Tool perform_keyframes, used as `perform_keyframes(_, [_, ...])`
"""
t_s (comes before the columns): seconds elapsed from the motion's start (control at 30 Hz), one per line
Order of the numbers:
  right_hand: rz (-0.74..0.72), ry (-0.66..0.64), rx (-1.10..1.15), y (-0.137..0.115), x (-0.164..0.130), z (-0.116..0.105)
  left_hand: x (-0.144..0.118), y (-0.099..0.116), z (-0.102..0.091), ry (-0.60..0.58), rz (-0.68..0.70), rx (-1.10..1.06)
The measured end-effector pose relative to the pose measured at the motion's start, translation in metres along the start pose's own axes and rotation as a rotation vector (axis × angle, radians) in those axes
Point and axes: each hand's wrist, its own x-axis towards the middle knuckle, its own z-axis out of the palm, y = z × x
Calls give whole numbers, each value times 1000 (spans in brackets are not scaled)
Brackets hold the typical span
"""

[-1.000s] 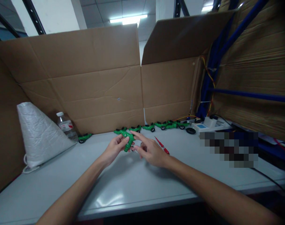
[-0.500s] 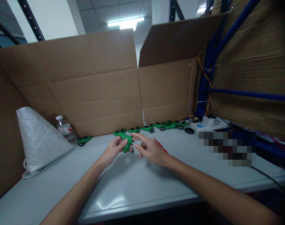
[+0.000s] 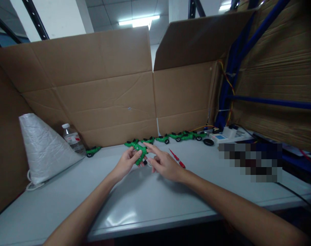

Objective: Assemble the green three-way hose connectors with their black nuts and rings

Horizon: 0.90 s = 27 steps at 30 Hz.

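The left hand (image 3: pixel 126 164) gripped a green toy (image 3: pixel 140 152); the right hand (image 3: pixel 163 164), fingers loosely spread, touched it above a grey table (image 3: pixel 150 201) walled with cardboard (image 3: pixel 94 95).

- A grey table (image 3: pixel 150 201) with a glossy top fills the foreground.
- Flattened cardboard sheets (image 3: pixel 99 89) stand upright along its back edge as a screen.
- More corrugated cardboard (image 3: pixel 280 68) is stacked at the right behind blue rack beams (image 3: pixel 270 102).
- A fluorescent ceiling light (image 3: pixel 139 21) glows above the panelled ceiling.
- White wall (image 3: pixel 55 17) crossed by dark diagonal braces.
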Motion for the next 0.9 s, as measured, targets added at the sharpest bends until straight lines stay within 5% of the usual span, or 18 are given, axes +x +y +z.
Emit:
perform_keyframes(0.5, [-12,63,25,6,4,-2,-1,-3,-6,36,95,148])
perform_keyframes(0.9, [-66,129,-188,9,7,-4,-2,1,-7,72,215,397])
